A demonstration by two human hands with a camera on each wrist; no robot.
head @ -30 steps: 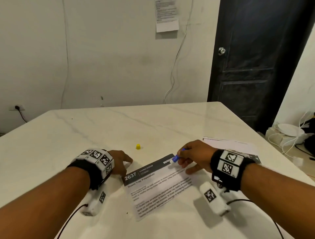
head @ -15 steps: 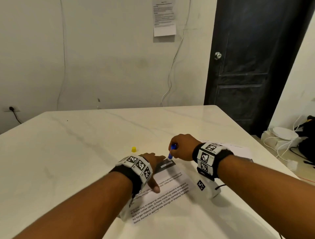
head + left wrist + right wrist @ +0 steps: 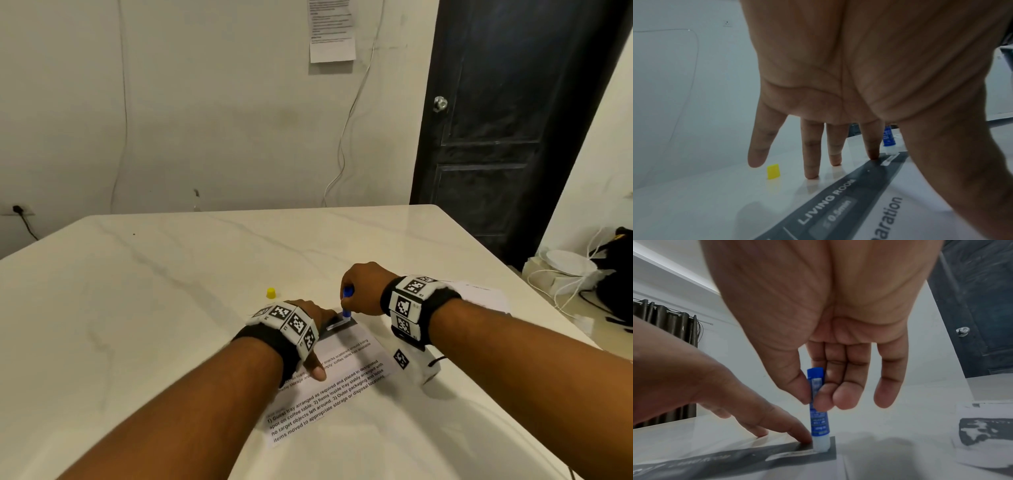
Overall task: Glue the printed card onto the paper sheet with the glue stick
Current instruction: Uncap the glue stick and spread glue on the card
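The right hand (image 3: 818, 337) pinches the blue glue stick (image 3: 819, 410) upright between thumb and fingertips, its pale tip pressed on the far corner of the printed card (image 3: 337, 383), on the dark header band. Only the right wrist view shows that contact; the head view hides it behind the knuckles. The left hand (image 3: 859, 73) lies open, fingers straight and spread, pinning the card just beside the glue tip. The left wrist view reads "LIVING ROOM" on the band; the head view reads "1) Guest tray arranged as required". A yellow cap (image 3: 271, 293) stands on the table (image 3: 154, 291) beyond the card. Another paper sheet (image 3: 986, 434) lies to the card's right.
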